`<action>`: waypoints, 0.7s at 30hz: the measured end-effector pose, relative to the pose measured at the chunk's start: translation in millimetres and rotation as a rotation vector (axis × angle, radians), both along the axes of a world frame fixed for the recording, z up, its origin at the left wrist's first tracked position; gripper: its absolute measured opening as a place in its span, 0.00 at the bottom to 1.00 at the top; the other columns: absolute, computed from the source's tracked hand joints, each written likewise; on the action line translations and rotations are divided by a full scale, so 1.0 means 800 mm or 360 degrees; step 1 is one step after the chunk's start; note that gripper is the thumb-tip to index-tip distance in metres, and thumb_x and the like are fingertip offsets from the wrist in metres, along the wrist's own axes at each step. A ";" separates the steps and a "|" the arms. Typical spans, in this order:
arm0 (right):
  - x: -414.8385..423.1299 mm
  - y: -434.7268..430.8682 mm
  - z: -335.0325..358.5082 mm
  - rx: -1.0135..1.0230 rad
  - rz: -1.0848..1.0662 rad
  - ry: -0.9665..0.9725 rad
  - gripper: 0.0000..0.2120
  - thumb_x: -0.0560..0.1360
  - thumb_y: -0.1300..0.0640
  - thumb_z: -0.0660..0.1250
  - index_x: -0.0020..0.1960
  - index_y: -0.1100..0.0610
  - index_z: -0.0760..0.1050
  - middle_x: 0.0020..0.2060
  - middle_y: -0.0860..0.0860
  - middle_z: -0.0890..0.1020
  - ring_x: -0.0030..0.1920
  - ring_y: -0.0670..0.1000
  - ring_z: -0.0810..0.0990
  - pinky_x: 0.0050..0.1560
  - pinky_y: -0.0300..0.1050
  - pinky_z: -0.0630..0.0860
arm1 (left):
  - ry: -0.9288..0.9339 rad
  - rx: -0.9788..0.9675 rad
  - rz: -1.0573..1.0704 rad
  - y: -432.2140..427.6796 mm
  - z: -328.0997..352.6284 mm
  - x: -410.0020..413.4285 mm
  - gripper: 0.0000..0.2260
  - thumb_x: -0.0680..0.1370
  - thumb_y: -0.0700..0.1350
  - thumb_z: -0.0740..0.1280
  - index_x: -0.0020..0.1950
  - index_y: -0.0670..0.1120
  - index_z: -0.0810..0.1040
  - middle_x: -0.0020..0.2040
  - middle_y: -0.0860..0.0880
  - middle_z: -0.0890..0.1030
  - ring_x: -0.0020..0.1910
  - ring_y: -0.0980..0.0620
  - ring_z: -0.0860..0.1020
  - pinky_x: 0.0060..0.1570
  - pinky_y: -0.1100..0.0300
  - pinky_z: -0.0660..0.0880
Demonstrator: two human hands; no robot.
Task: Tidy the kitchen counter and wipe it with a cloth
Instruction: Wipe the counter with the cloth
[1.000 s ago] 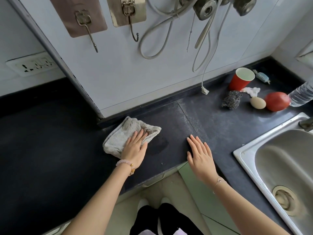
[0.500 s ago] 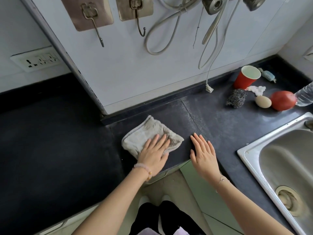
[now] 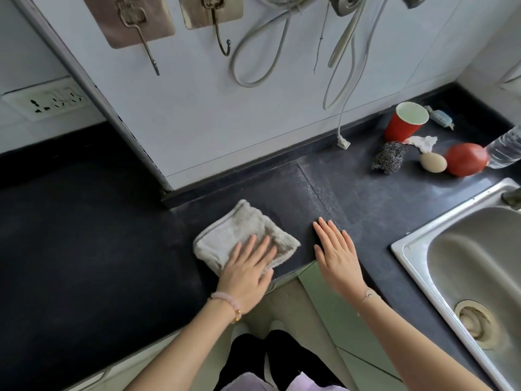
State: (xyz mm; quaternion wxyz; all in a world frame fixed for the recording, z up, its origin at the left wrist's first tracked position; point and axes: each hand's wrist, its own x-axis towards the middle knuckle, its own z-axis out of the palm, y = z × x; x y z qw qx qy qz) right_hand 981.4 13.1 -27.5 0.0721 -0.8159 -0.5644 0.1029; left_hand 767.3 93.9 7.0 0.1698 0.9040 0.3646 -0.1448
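A folded grey cloth (image 3: 231,232) lies on the dark counter (image 3: 84,249) near its front edge. My left hand (image 3: 248,272) presses flat on the cloth's near part, fingers spread. My right hand (image 3: 337,255) rests flat on the bare counter just right of the cloth, palm down, holding nothing. At the back right stand a red cup (image 3: 404,122), a steel scourer (image 3: 389,158), an egg (image 3: 433,162), a red round fruit (image 3: 466,159), a crumpled white scrap (image 3: 423,142), a wrapped sweet (image 3: 439,117) and a lying plastic bottle (image 3: 506,148).
A steel sink (image 3: 417,249) fills the right side. Hooks (image 3: 222,32) and looped white cables (image 3: 253,60) hang on the wall, with one plug end (image 3: 343,142) touching the counter's back edge. A wall socket (image 3: 45,100) sits at the left.
My left hand has slid the cloth to the right and toward the counter's front edge. The right hand has stayed flat in about the same spot.
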 end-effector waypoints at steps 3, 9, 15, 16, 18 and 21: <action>0.002 -0.001 0.000 -0.0015 0.0025 0.0011 0.27 0.77 0.45 0.40 0.75 0.48 0.51 0.75 0.43 0.52 0.76 0.45 0.48 0.73 0.42 0.38 | 0.0058 -0.0150 -0.0034 0.022 -0.005 0.026 0.41 0.71 0.59 0.29 0.85 0.57 0.47 0.84 0.61 0.42 0.85 0.56 0.44 0.85 0.51 0.40; 0.004 -0.001 0.000 -0.0037 0.0050 0.0020 0.28 0.76 0.43 0.38 0.75 0.47 0.49 0.75 0.42 0.51 0.75 0.43 0.44 0.72 0.40 0.36 | 0.0091 -0.0029 0.0166 0.101 -0.002 0.030 0.46 0.66 0.60 0.25 0.85 0.56 0.45 0.87 0.58 0.46 0.86 0.55 0.45 0.86 0.52 0.43; 0.009 -0.002 0.006 -0.0020 0.0084 0.0016 0.28 0.76 0.44 0.41 0.74 0.50 0.56 0.74 0.45 0.58 0.75 0.46 0.53 0.73 0.43 0.44 | 0.0052 0.0070 0.0231 0.044 -0.006 -0.039 0.37 0.76 0.58 0.35 0.84 0.53 0.58 0.84 0.59 0.54 0.85 0.52 0.59 0.84 0.53 0.49; 0.011 -0.002 0.008 -0.0004 0.0070 0.0001 0.28 0.76 0.44 0.42 0.73 0.51 0.59 0.73 0.46 0.62 0.74 0.48 0.57 0.73 0.44 0.49 | 0.0036 0.0151 0.0216 0.030 -0.008 -0.051 0.32 0.79 0.56 0.43 0.80 0.51 0.68 0.81 0.57 0.65 0.80 0.49 0.70 0.79 0.53 0.54; 0.019 -0.004 0.016 0.0046 0.0002 -0.0054 0.27 0.75 0.45 0.47 0.69 0.52 0.67 0.69 0.48 0.70 0.71 0.50 0.67 0.72 0.49 0.61 | 0.0121 0.0192 0.0168 0.008 -0.016 -0.067 0.26 0.78 0.52 0.54 0.71 0.49 0.80 0.72 0.52 0.80 0.69 0.45 0.82 0.73 0.51 0.57; 0.032 -0.012 0.022 0.0038 -0.0078 -0.0124 0.25 0.74 0.46 0.50 0.65 0.54 0.72 0.65 0.50 0.75 0.66 0.52 0.73 0.66 0.52 0.69 | 0.0205 0.0120 0.0223 -0.007 -0.018 -0.061 0.25 0.78 0.53 0.55 0.71 0.51 0.80 0.73 0.53 0.79 0.69 0.44 0.82 0.79 0.51 0.49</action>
